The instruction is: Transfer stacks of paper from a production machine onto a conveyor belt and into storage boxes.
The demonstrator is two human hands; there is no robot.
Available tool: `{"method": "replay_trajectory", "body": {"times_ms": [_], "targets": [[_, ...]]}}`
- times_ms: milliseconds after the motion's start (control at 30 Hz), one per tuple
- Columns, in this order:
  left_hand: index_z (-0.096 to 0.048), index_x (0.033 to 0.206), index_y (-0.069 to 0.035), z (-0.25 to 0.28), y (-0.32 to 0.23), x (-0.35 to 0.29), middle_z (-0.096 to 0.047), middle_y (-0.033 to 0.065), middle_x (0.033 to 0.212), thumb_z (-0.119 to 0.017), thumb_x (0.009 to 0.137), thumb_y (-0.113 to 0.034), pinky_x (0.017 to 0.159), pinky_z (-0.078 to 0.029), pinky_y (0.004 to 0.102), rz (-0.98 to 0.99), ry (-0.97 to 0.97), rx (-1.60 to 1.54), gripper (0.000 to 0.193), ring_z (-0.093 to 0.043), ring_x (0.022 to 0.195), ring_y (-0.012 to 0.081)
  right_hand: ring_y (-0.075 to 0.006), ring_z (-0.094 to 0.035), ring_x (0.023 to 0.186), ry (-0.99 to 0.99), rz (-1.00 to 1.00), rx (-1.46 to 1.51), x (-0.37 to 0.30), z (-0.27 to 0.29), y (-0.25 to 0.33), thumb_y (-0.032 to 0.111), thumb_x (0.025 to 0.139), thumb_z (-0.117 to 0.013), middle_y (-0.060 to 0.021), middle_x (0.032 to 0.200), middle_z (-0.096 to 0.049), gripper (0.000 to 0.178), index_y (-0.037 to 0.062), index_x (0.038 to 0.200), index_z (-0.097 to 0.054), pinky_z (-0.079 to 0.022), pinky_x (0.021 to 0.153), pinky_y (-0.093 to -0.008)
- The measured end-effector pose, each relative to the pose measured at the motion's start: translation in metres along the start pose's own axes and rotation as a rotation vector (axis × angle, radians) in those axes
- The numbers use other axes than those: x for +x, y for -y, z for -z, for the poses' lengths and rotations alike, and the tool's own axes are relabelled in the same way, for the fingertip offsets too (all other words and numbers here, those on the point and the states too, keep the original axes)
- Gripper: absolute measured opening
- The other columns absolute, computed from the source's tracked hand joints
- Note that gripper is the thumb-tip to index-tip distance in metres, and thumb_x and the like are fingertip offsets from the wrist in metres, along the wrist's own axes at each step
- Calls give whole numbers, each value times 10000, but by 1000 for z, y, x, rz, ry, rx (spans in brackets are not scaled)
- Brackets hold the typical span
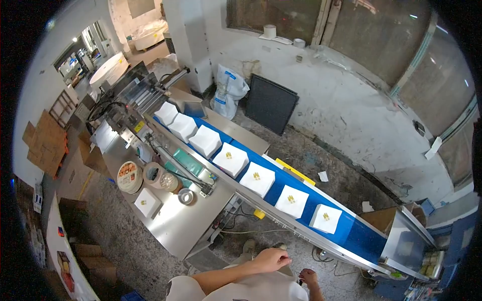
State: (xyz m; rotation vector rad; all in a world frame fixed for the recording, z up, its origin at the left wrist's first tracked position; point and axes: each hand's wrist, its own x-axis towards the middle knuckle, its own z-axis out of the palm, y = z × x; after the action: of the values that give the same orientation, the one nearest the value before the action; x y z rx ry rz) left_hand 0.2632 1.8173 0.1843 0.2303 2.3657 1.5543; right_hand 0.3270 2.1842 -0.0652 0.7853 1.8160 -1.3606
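Note:
My left hand [272, 259] is in front of my body, its fingers curled in and nothing visible in them. Lower and to the right, my right hand [308, 277] is also curled; a small dark spot shows at its fingers, too small to make out. Both hands are apart from the blue conveyor belt [362, 236]. Several white square stacks, resembling paper napkins, sit in a row along the belt. The nearest stack [325, 219] carries a small gold print, while the far ones [182, 127] look plain on top.
A steel table [175, 227] beside the belt holds another white stack [147, 203], rolls of tape [153, 173] and a small metal cup [186, 196]. Machinery [135, 108] stands at the belt's far end. A white sack [229, 90] and a dark panel [271, 103] lean by the wall.

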Motion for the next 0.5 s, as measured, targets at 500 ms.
{"method": "replay_trajectory", "body": {"times_ms": [500], "targets": [[-623,809,-47,3,0,-7,-633,159,746,-619,874,-350,602,-472,456,29,16,17,309,-620,706,361,-166,-661,731,18,29,19,-10,-6,12,128,836,-633,-55,828,-656,149,48,962,-641,-534,580,-287]]}}
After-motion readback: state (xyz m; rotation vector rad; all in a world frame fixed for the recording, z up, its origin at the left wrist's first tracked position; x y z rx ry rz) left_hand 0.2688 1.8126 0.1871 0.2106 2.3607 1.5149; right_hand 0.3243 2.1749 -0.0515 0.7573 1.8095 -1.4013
